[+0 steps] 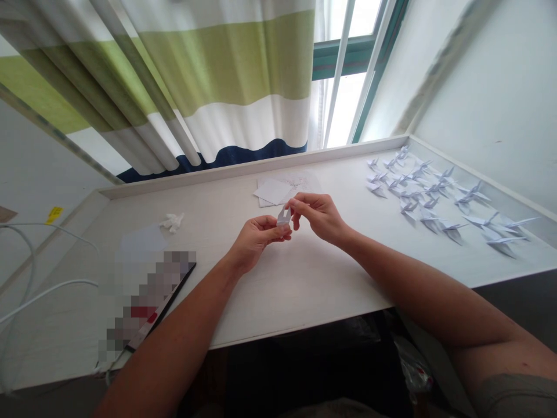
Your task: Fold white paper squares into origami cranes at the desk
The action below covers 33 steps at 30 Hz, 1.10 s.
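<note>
Head view, left hand (256, 244) and right hand (317, 218) pinching a small folded paper (284, 217), origami cranes (435, 197) nearby

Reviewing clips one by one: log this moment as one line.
left hand: holds folded white paper | right hand: pinches same paper | nearby: paper cranes
</note>
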{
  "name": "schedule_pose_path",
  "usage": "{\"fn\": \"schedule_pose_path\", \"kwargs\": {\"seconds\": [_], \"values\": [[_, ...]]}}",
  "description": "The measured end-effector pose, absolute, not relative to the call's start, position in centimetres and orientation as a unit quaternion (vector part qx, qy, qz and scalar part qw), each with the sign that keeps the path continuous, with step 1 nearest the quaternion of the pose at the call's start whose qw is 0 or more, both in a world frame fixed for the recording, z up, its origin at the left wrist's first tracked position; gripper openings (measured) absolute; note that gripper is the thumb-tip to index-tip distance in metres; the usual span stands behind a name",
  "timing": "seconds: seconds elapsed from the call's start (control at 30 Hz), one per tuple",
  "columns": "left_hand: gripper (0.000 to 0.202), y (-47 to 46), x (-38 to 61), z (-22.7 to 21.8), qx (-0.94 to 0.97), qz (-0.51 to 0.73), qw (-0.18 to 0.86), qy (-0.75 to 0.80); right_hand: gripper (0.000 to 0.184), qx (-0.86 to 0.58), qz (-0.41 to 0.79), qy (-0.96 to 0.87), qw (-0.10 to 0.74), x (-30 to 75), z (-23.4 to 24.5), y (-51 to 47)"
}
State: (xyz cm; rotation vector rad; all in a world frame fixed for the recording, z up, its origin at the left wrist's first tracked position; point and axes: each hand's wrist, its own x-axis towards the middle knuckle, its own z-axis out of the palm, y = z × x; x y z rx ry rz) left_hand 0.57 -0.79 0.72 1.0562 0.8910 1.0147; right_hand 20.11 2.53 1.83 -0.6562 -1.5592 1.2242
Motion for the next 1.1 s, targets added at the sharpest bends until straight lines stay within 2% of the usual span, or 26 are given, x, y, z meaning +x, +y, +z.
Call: {"fn": "schedule_pose_path", "kwargs": {"seconds": [0.1,0.27,0.53,0.73,0.9,1.1], "values": [[0.033,-0.8,0.5,0.7,0.461,0.453,0.647,0.405,0.050,-0.289,0.490,-0.656,0.496,20.1,1.6,2.8],[0.030,-1.0,0.6,0.9,0.493,0.440,0.623,0.418,0.047,-0.297,0.492,-0.684,0.450,20.0,1.2,2.7],[0.031,-0.9,0.7,1.1,0.531,0.490,0.524,0.452,0.046,-0.296,0.478,-0.702,0.436,20.3,1.3,2.9],[0.033,-0.8,0.8,0.9,0.542,0.521,0.475,0.457,0.040,-0.288,0.529,-0.681,0.417,19.9,0.3,3.2],[0.030,-0.9,0.6,1.1,0.537,0.520,0.490,0.449,0.036,-0.260,0.577,-0.650,0.422,19.8,0.5,3.2],[0.031,-0.6,0.0,1.4,0.582,0.510,0.512,0.374,0.023,-0.221,0.668,-0.620,0.347,20.3,1.5,2.9]]}}
